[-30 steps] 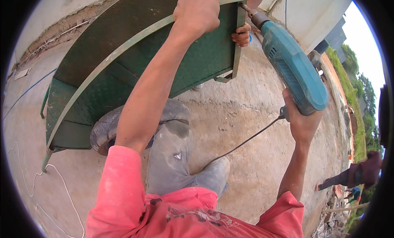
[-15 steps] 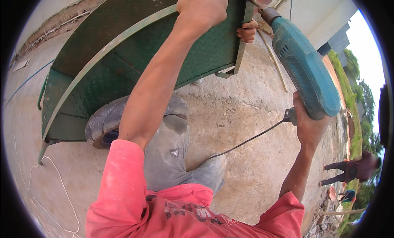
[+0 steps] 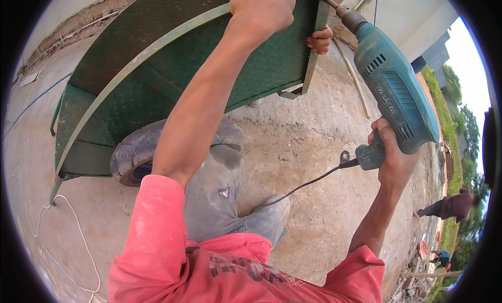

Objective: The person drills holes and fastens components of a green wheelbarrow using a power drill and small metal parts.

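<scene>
A green metal cart (image 3: 251,68) with a tyre (image 3: 125,156) beside it fills the upper left. At its top edge my left hand (image 3: 264,10) is closed on the rim; the fingertips are hidden from view. My right hand (image 3: 396,154) is wrapped round the handle of a teal electric drill (image 3: 395,89), which slants up and left. The drill's bit (image 3: 330,2) meets the cart's upper right corner. Just below that corner, another person's hand (image 3: 320,40) grips the cart's end bar. A black cord (image 3: 314,184) runs from the drill handle towards my knee.
Rough concrete floor (image 3: 308,219) lies below, with a thin wooden strip (image 3: 353,78) on it. A white cable (image 3: 86,235) curls at left, and a blue hose (image 3: 36,102) runs near the wall. A person (image 3: 452,206) is far right, near rubble (image 3: 410,284).
The drill has rolled in my right hand, so its side and more of its handle show. Its bit stays at the corner. The distant person has shifted position.
</scene>
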Action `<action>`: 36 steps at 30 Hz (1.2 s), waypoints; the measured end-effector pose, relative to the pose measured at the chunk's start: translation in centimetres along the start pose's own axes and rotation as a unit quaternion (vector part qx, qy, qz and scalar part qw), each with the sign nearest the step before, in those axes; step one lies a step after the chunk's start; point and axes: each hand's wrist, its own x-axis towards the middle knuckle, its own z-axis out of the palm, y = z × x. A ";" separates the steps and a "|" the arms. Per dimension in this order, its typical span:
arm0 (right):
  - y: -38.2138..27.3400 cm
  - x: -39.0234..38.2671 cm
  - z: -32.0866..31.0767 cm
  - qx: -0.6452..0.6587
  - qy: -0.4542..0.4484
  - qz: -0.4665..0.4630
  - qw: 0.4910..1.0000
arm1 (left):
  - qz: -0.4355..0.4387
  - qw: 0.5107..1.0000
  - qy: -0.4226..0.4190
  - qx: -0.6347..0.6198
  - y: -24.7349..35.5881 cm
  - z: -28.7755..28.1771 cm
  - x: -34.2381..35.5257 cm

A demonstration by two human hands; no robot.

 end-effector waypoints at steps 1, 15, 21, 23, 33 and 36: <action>0.1 0.1 0.0 0.018 -0.007 0.002 1.000 | -0.006 1.000 0.000 -0.003 0.1 0.0 0.0; -0.5 -0.3 -0.1 -0.041 0.012 -0.021 0.999 | 0.005 1.000 0.005 -0.001 -0.2 0.5 0.0; -1.1 -0.7 -0.3 -0.014 0.019 0.007 1.000 | -0.006 1.000 0.002 0.004 0.0 0.3 0.0; -1.0 -0.7 -0.3 -0.018 0.015 0.009 1.000 | 0.000 0.999 0.043 -0.005 -0.2 0.9 -0.1; -0.7 -0.7 -0.3 -0.005 0.025 -0.006 1.000 | 0.014 1.000 0.024 -0.012 -0.4 1.0 -0.1; -1.3 -0.9 0.2 -0.015 0.029 -0.029 0.999 | 0.010 1.000 0.016 -0.012 -0.5 0.9 -0.1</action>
